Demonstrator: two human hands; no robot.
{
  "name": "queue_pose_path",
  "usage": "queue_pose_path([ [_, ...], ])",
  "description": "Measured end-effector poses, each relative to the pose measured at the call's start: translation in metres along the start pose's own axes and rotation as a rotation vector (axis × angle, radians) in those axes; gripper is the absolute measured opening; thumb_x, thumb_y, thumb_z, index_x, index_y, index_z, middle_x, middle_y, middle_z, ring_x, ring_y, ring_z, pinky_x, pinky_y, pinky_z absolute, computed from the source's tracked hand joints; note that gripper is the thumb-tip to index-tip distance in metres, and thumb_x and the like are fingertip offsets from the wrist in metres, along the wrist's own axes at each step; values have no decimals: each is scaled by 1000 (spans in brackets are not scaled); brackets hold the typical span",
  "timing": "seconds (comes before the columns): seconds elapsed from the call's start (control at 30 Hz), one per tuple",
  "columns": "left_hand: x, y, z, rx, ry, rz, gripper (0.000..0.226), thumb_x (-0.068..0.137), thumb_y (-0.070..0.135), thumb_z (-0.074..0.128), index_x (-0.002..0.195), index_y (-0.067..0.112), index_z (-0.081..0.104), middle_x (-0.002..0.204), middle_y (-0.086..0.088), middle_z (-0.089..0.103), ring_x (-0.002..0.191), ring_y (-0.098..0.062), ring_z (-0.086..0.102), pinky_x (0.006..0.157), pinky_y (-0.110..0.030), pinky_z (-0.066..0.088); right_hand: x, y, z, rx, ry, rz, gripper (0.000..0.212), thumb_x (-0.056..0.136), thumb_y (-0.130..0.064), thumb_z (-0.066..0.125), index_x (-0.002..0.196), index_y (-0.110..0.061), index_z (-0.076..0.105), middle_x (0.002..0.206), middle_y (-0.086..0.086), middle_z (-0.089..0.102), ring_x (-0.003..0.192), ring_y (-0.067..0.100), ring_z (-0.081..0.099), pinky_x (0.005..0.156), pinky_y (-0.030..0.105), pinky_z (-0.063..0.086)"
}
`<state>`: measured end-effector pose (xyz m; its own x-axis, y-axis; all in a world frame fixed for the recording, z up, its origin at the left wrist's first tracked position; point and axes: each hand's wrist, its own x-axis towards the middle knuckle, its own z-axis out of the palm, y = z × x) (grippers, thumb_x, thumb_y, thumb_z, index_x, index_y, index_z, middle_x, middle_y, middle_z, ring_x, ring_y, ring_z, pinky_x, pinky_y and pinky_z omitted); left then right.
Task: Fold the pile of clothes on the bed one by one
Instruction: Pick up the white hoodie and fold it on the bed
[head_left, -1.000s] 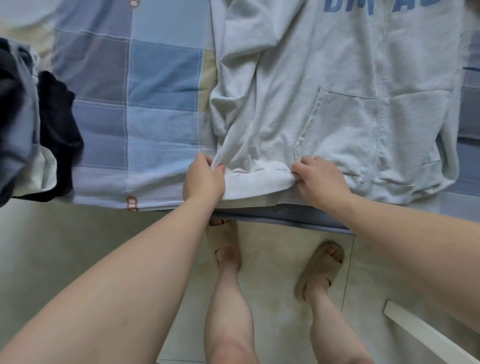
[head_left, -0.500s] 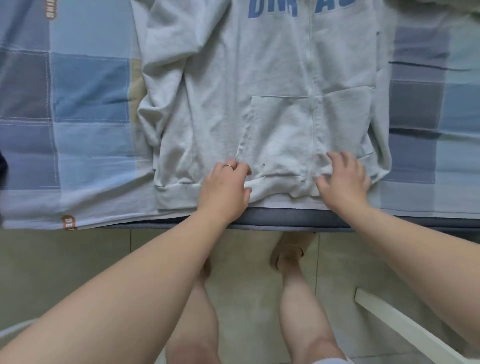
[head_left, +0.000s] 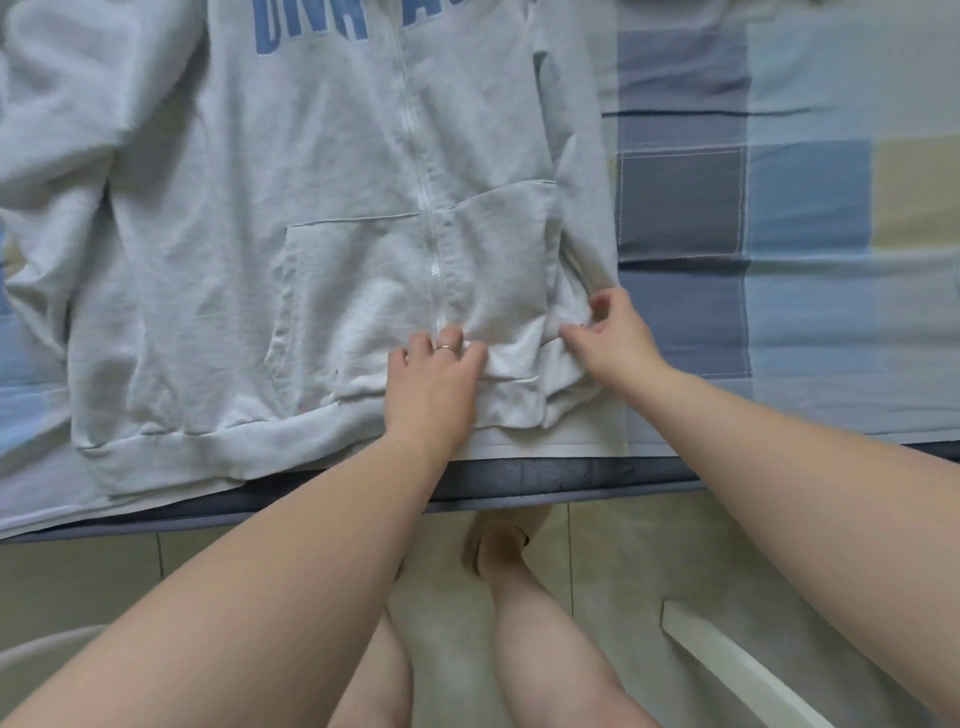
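Note:
A light grey zip-up hoodie (head_left: 291, 208) with blue letters lies front side up on the bed, its hem along the near edge. My left hand (head_left: 434, 384), a ring on one finger, rests on the hem just right of the zipper, fingers bent into a bunch of cloth. My right hand (head_left: 613, 338) pinches the hoodie's lower right corner, where the fabric is rumpled. The left sleeve lies folded across the hoodie's left side.
The bed carries a blue, grey and cream checked sheet (head_left: 810, 208), bare to the right of the hoodie. Its dark edge (head_left: 571, 478) runs in front of my legs. A white bar (head_left: 737, 670) slants across the tiled floor at lower right.
The view has swung right, so the hoodie now fills the left. Both hands have moved along the hem to its right corner. The dark clothes at the left are out of view.

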<state>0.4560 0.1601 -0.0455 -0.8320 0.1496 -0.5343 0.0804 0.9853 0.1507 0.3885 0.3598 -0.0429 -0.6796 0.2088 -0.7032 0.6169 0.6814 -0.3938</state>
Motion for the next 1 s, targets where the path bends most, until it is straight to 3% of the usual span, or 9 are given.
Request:
queue_pose_path([
  [0.13, 4, -4, -6, 113, 20, -42, 38, 85, 14, 57, 121, 23, 50, 128, 0, 54, 111, -32, 48, 83, -42, 32, 2, 8, -13, -20, -56, -29, 19, 90, -24, 65, 108, -19, 59, 92, -3, 59, 98, 24, 59, 79, 31, 44],
  [0.23, 5, -11, -12, 141, -53, -67, 44, 89, 21, 59, 131, 23, 48, 134, 0, 53, 119, -32, 45, 90, -45, 34, 4, 14, -24, -221, 96, -26, 61, 87, -36, 67, 140, -22, 41, 140, 6, 42, 128, 31, 42, 101, 45, 42],
  [0.3, 6, -10, -17, 146, -84, -70, 40, 91, 25, 57, 131, 23, 49, 135, -1, 54, 121, -32, 45, 94, -46, 35, 7, 16, -30, -206, 118, 35, 84, 84, -45, 71, 152, -24, 26, 153, 4, 26, 135, 32, 34, 107, 52, 39],
  [0.4, 15, 5, -28, 26, -50, -68, 40, 93, 40, 55, 128, 21, 52, 133, -5, 53, 120, -33, 46, 94, -44, 36, 20, 14, -32, -49, -4, 33, 60, 85, -43, 72, 133, -16, 48, 128, 5, 48, 113, 28, 54, 92, 43, 50],
  [0.5, 24, 26, -37, -147, 70, 9, 48, 89, 41, 60, 132, 22, 47, 145, -5, 44, 128, -33, 42, 99, -44, 37, 28, 7, -31, 13, -47, 16, 13, 92, -26, 64, 92, -14, 57, 86, 0, 57, 87, 25, 56, 68, 31, 38],
  [0.57, 28, 37, -41, -166, 107, 81, 57, 89, 39, 62, 141, 27, 41, 161, -3, 27, 140, -33, 30, 107, -45, 33, 32, 6, -38, 116, -19, 59, 17, 93, -15, 55, 77, -14, 51, 75, 1, 52, 81, 24, 51, 63, 31, 35],
  [0.7, 45, 51, -50, -91, -130, 94, 76, 93, 43, 60, 155, 34, 17, 169, -4, -1, 147, -37, 24, 113, -49, 30, 45, 15, -106, 136, 254, 124, 14, 93, -5, 45, 99, -10, 56, 96, 10, 57, 92, 28, 52, 71, 30, 35],
  [0.83, 61, 67, -59, 15, -166, 31, 67, 92, 48, 60, 147, 28, 28, 169, -8, -1, 149, -40, 16, 116, -52, 25, 76, 29, -225, 17, 613, 79, 34, 89, -4, 42, 117, -12, 59, 119, 19, 64, 110, 38, 57, 90, 38, 43],
  [1.0, 73, 111, -61, 101, -2, 17, 52, 90, 45, 60, 132, 20, 45, 161, -9, 23, 145, -35, 21, 111, -48, 24, 102, 40, -268, -361, 553, -10, 58, 84, -12, 57, 140, -21, 44, 149, 11, 42, 139, 36, 36, 115, 49, 27],
])
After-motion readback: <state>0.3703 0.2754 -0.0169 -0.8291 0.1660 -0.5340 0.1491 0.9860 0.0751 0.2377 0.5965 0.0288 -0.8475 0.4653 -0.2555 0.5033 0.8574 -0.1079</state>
